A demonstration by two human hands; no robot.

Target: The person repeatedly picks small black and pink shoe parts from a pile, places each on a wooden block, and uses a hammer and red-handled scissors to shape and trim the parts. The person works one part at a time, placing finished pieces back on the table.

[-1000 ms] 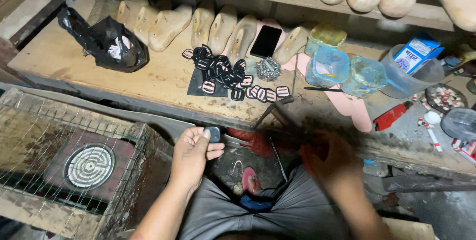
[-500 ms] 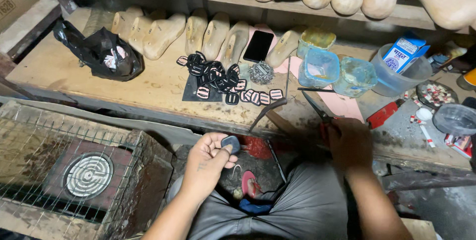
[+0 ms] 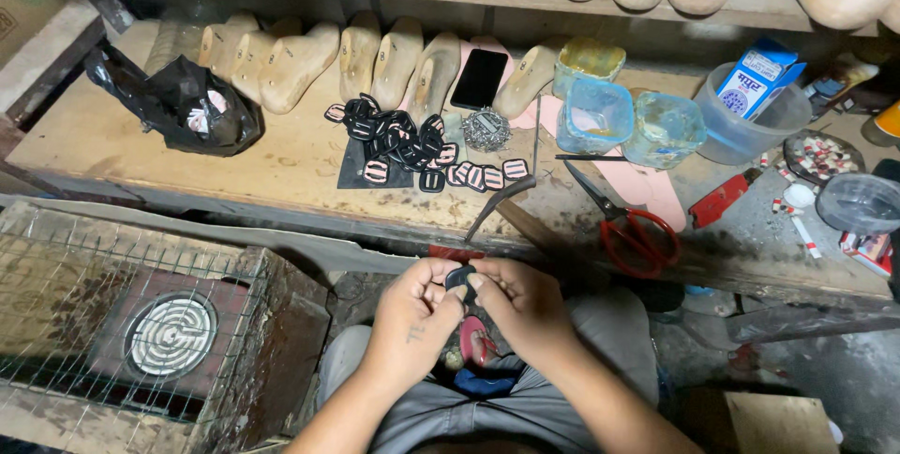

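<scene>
Workbench [image 3: 281, 168]: long wooden top across the view; stock and tools spread along it, within arm's reach of the seated person.
Wire cage [image 3: 131, 323]: lower left, round coil heater inside; the mesh probably keeps things off the coil.
Wooden shoe forms [image 3: 375, 60]: lined up toe-out at the back of the bench; more on the shelf above.
Black bag [image 3: 187, 107]: left on the bench, mouth open.
Scissors [image 3: 628, 224]: red handles, flat near the front edge, blades pointing away.
Buckle pile [image 3: 412, 149]: black and pink-striped pieces heaped on a dark mat, mid-bench.
Left hand [image 3: 412, 323]: over the lap, fingers curled narrow, pinching the small black buckle.
Right hand [image 3: 525, 309]: meets the left, fingertips closed on the same piece; two-handed grip likely steadies it.
Small black buckle [image 3: 461, 280]: between both hands' fingertips, below the bench edge, mostly hidden.
</scene>
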